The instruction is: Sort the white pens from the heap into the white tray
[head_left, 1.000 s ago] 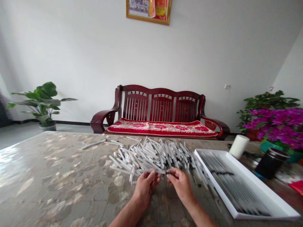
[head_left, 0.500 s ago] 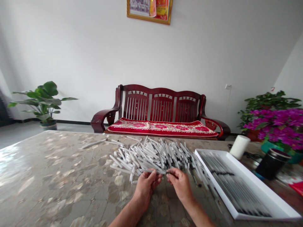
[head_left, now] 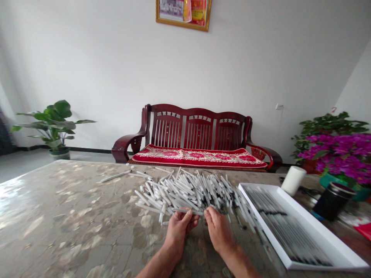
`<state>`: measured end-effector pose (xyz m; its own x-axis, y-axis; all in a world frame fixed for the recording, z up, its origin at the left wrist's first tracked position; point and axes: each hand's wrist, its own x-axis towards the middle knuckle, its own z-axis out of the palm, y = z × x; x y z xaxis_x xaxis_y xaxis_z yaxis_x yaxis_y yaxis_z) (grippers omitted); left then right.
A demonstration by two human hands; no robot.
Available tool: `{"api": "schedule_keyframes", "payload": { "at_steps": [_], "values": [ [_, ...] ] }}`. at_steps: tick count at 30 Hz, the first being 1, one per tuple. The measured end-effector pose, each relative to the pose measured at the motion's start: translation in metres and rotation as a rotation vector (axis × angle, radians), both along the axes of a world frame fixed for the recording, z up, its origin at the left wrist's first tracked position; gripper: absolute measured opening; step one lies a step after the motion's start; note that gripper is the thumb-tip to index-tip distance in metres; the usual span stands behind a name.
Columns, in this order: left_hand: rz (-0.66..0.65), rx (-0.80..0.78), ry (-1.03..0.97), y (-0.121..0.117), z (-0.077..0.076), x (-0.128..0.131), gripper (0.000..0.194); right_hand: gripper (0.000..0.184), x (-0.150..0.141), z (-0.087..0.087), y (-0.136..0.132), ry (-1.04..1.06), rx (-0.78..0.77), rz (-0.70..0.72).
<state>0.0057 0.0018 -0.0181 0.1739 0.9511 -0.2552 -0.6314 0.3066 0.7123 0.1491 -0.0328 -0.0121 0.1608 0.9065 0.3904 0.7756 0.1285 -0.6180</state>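
My left hand (head_left: 179, 227) pinches a translucent white pen (head_left: 188, 211) between thumb and fingers, so that it lies nearly level across the near edge of the pile. At the pen's right end my right hand (head_left: 218, 228) is closed, its thumb and forefinger pressed together there; the tip between them is hidden. Just beyond both hands spreads a loose pile of white and clear pens (head_left: 176, 189), some showing black parts. To the right, a shallow white box (head_left: 264, 236) holds pens in rows, with dark ends showing.
The patterned table (head_left: 87, 216) carries a few stray pens (head_left: 116, 176) on its far left part. Beyond the box stand a white roll (head_left: 293, 180), a black cup (head_left: 333, 200) and purple flowers (head_left: 342, 152). A dark red wooden bench (head_left: 198, 129) is behind the table.
My right hand has rotated at the pen's right end, its back now turned more upward and its fingers closer together. The left hand and pen stay almost in place.
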Motion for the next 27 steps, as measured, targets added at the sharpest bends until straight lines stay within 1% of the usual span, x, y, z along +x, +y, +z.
{"api": "schedule_keyframes", "payload": {
  "at_steps": [3, 6, 9, 11, 14, 16, 19, 21, 24, 25, 27],
  "values": [
    [0.01, 0.005, 0.013, 0.0009, 0.0003, -0.0009, 0.027, 0.053, 0.0005, 0.0009, 0.0002, 0.127, -0.079, 0.022],
    [0.015, 0.0, 0.021, 0.0015, 0.0012, -0.0023, 0.026, 0.047, 0.0016, 0.0038, -0.0006, 0.214, -0.066, 0.053],
    [-0.002, 0.005, 0.033, 0.0011, 0.0008, -0.0023, 0.026, 0.037, 0.0018, 0.0039, 0.0002, 0.191, 0.004, 0.063],
    [-0.016, 0.007, 0.042, 0.0009, -0.0003, -0.0016, 0.026, 0.04, 0.0015, 0.0021, 0.0012, 0.198, -0.006, 0.052],
    [-0.014, 0.002, 0.038, 0.0015, -0.0015, -0.0009, 0.025, 0.047, 0.001, 0.001, 0.0006, 0.279, -0.08, 0.042],
    [-0.009, 0.0, 0.028, 0.0023, -0.0015, -0.0009, 0.025, 0.044, 0.0009, 0.0025, -0.0011, 0.289, -0.076, 0.066],
    [-0.022, 0.019, 0.015, 0.0023, -0.0008, -0.0011, 0.026, 0.035, 0.0008, 0.0047, -0.0025, 0.214, -0.029, 0.095],
    [-0.036, 0.034, 0.016, 0.0015, -0.0006, -0.0011, 0.028, 0.04, 0.0005, 0.0044, -0.0018, 0.2, -0.069, 0.085],
    [-0.031, 0.029, 0.022, 0.0004, -0.0006, -0.0012, 0.029, 0.05, 0.0, 0.0027, -0.0005, 0.264, -0.144, 0.081],
    [-0.021, 0.025, 0.023, 0.0003, -0.0005, -0.0014, 0.029, 0.049, -0.0001, 0.0024, -0.0004, 0.274, -0.139, 0.091],
    [-0.007, 0.021, 0.029, 0.0005, -0.0002, -0.0019, 0.03, 0.04, -0.0001, 0.0022, -0.0006, 0.259, -0.089, 0.113]
  ]
}}
